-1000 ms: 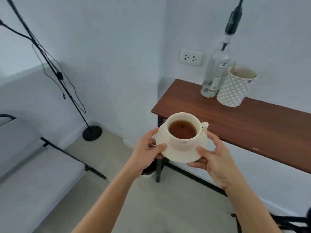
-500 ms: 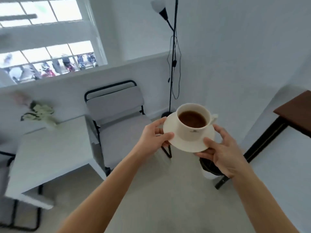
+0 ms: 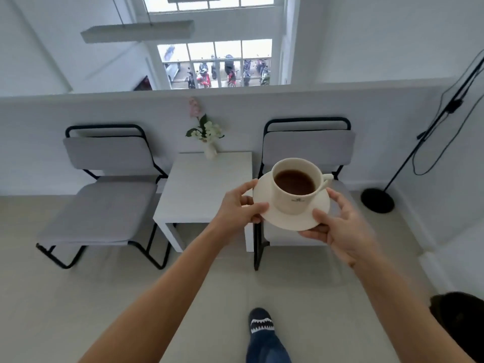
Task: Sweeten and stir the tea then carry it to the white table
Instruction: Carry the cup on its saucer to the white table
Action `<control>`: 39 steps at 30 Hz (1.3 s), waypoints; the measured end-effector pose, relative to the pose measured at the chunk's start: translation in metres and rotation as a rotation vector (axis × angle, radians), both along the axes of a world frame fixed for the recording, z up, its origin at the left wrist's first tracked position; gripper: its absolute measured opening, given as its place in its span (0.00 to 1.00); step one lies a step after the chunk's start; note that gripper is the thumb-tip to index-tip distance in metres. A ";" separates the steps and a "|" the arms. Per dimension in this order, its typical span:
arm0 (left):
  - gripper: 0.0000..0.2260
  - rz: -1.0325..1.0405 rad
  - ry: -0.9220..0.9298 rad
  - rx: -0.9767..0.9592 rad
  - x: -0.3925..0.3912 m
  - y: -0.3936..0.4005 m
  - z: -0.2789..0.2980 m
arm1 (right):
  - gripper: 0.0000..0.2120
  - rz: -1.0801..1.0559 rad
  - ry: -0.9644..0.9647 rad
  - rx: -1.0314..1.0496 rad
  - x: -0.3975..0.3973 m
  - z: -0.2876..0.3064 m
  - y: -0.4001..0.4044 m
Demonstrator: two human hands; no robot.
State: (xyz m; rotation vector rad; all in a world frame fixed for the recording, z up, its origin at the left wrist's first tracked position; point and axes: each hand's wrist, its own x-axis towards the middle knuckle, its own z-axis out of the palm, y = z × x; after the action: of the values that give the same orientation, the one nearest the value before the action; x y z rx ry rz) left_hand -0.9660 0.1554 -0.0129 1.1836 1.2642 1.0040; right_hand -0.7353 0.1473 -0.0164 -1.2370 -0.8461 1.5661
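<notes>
A cream cup of dark tea (image 3: pixel 294 188) stands on a cream saucer (image 3: pixel 282 218), held in the air in front of me. My left hand (image 3: pixel 239 205) pinches the saucer's left rim, and my right hand (image 3: pixel 343 226) grips its right rim from below. The cup's handle points to the right. Ahead and slightly left of the cup stands the small white table (image 3: pixel 199 189), between two chairs. No spoon shows on the saucer.
A small vase of flowers (image 3: pixel 208 137) stands at the table's far edge. Grey chairs with black frames flank it on the left (image 3: pixel 104 195) and the right (image 3: pixel 309 148). A black floor lamp base (image 3: pixel 377 201) sits at right. My foot (image 3: pixel 260 323) is on the pale floor.
The view has swung left from the brown wooden table past the lamp to face the white table head-on. Both hands have kept hold of the saucer with the cup throughout.
</notes>
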 end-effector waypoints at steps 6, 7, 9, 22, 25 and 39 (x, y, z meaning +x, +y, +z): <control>0.28 0.153 0.016 -0.012 -0.084 0.055 -0.020 | 0.27 0.153 0.005 -0.005 -0.086 -0.013 0.082; 0.28 0.185 0.016 -0.018 -0.097 0.066 -0.023 | 0.26 0.175 -0.007 -0.005 -0.101 -0.015 0.099; 0.29 0.238 0.017 -0.040 -0.121 0.090 -0.026 | 0.25 0.220 -0.013 -0.003 -0.127 -0.018 0.130; 0.29 0.398 0.028 -0.118 -0.244 0.224 -0.079 | 0.23 0.371 -0.144 -0.031 -0.263 -0.067 0.294; 0.29 0.364 0.032 -0.136 -0.277 0.263 -0.103 | 0.24 0.352 -0.176 -0.041 -0.294 -0.089 0.323; 0.30 0.205 0.090 -0.268 -0.368 0.407 -0.249 | 0.28 0.202 -0.247 -0.161 -0.387 -0.235 0.423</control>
State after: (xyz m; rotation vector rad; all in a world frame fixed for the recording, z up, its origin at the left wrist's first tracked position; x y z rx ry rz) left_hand -1.3338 0.5624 -0.2623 0.9144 1.5621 0.9015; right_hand -1.1219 0.5707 -0.2514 -1.5230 -1.0460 1.6900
